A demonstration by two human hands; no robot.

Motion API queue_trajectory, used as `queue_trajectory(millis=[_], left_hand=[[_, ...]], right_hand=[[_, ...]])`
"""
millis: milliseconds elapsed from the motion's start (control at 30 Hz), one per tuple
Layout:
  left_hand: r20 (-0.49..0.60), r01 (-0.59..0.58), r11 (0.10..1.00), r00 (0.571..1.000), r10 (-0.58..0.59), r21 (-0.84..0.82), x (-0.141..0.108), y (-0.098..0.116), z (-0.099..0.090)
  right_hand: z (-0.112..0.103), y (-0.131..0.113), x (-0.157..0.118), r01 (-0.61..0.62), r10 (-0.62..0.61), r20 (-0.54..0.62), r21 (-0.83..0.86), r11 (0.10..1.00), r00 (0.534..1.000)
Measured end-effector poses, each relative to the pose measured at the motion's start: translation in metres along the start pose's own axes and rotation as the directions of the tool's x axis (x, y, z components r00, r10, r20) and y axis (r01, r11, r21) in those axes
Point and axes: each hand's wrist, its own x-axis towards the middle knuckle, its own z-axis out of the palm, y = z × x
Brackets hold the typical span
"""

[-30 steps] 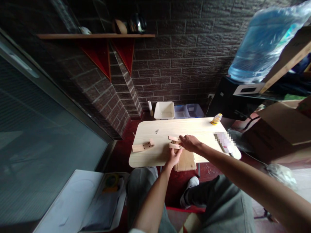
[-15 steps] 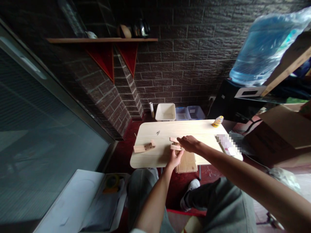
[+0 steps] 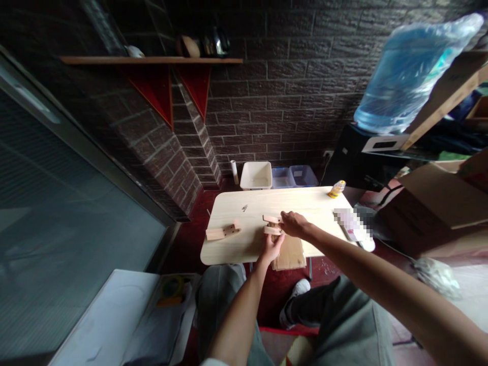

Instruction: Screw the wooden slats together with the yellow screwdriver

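Note:
My left hand (image 3: 272,248) grips a small pale wooden assembly (image 3: 272,230) from the near side, fingers wrapped around its lower part. Two rounded bars stick out to the left from it, one behind the other, with dark holes or screw heads near their right ends. My right hand (image 3: 294,224) is closed at the assembly's right end; whatever its fingertips pinch is hidden. Under the hands a flat wooden board (image 3: 290,255) overhangs the table's near edge. Joined wooden pieces (image 3: 223,232) with dark holes lie to the left. Several tiny dark screws (image 3: 244,208) are scattered behind them.
The light folding table (image 3: 224,203) also carries a yellow-based clear bottle (image 3: 337,189) and a blurred flat item (image 3: 348,223) at right. Bins (image 3: 256,175) stand behind it. A water dispenser (image 3: 345,157) and cardboard boxes (image 3: 430,203) are at right, an open white case (image 3: 110,315) at lower left.
My right fingertips have shifted slightly right along the assembly, showing more of the bars' right ends. My left hand keeps its hold. The whole view has moved a little.

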Motion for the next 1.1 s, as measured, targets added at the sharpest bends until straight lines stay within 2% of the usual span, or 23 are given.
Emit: queue_trajectory(millis=[200, 333, 567, 800, 1100], left_hand=[[0.009, -0.017, 1.000, 1.000, 0.017, -0.006, -0.002, 0.006, 0.001], [0.010, -0.005, 1.000, 1.000, 0.005, -0.013, -0.001, 0.001, -0.001], [0.004, 0.009, 1.000, 1.000, -0.009, -0.025, 0.003, -0.015, -0.002], [0.030, -0.002, 1.000, 1.000, 0.003, -0.027, 0.004, -0.018, -0.002], [0.075, -0.031, 1.000, 0.997, 0.031, 0.005, 0.000, -0.010, -0.005]], right_hand=[[-0.016, 0.005, -0.002, 0.116, -0.115, 0.027, -0.028, 0.993, 0.993], [-0.015, 0.002, -0.004, 0.167, -0.167, 0.017, -0.044, 0.985, 0.986], [0.000, 0.001, -0.002, 0.141, -0.141, -0.015, -0.042, 0.989, 0.990], [0.006, 0.003, -0.001, 0.089, -0.091, -0.042, -0.038, 0.995, 0.995], [-0.001, 0.007, -0.003, 0.198, -0.200, -0.014, -0.065, 0.978, 0.980]])
